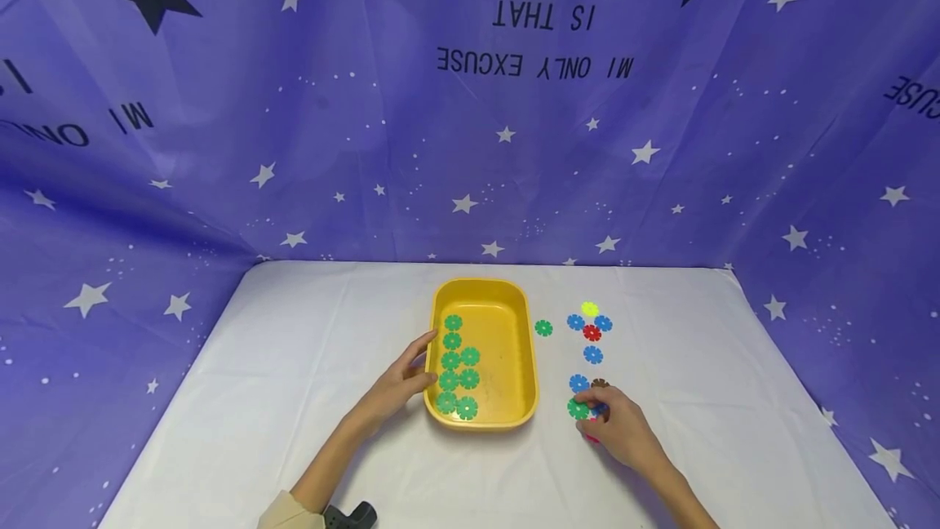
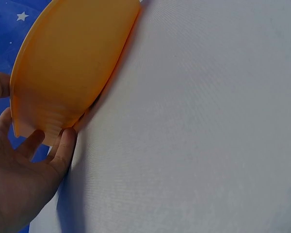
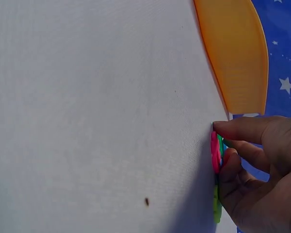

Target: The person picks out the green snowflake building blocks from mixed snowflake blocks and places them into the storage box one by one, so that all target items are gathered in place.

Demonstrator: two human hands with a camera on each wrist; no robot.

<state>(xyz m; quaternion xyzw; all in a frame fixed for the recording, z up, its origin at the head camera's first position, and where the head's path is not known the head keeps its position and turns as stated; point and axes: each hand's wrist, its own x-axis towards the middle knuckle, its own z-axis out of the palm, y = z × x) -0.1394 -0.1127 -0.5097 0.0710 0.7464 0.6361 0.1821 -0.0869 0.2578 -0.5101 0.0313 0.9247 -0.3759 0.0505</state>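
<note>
My left hand (image 1: pixel 392 390) touches the left side of the yellow plastic tray (image 1: pixel 534 382), thumb and forefinger spread along its wall. In the left wrist view, the left hand's fingertips meet the tray's outer side (image 2: pixel 68 58). Inside the tray, several green notched discs (image 1: pixel 451 361) lie in two columns at the left. To the tray's right, my right hand (image 1: pixel 622 429) pinches a green notched disc (image 1: pixel 578 408) between thumb and forefinger. A pink disc (image 3: pixel 215 151) is close by the right fingertips, and a lime disc (image 3: pixel 217 206) shows below that hand.
One green disc (image 1: pixel 543 328) lies just right of the tray. Farther right lie a yellow disc (image 1: pixel 590 309), a red disc (image 1: pixel 591 333), several blue discs (image 1: pixel 593 355) and a brown disc (image 1: pixel 600 384). A starred purple cloth (image 1: pixel 470 170) hangs behind the white tabletop (image 1: pixel 294 349).
</note>
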